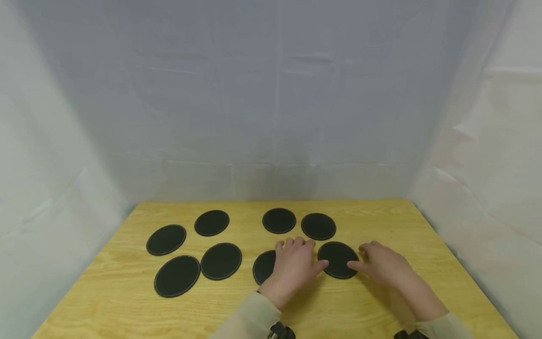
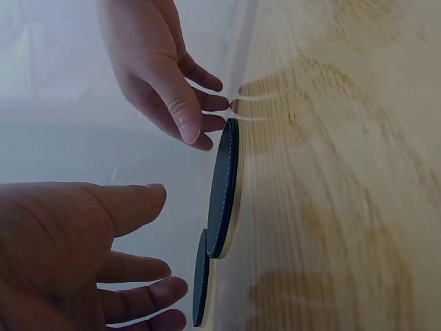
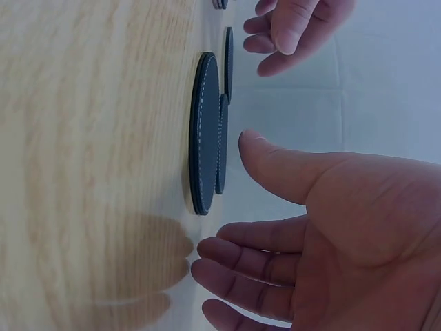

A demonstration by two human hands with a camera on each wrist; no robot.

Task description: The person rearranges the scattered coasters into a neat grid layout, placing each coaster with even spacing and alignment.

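black round coasters with pale stitched rims; yellow wood-grain table.

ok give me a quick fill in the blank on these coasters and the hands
1. The wooden table holds ____ round black coasters.
2. The left hand partly covers one coaster; the right hand sits at the edge of another coaster, which lies ____ the two hands.
3. Both hands have their fingers ____, gripping nothing.

Missing words: eight; between; open
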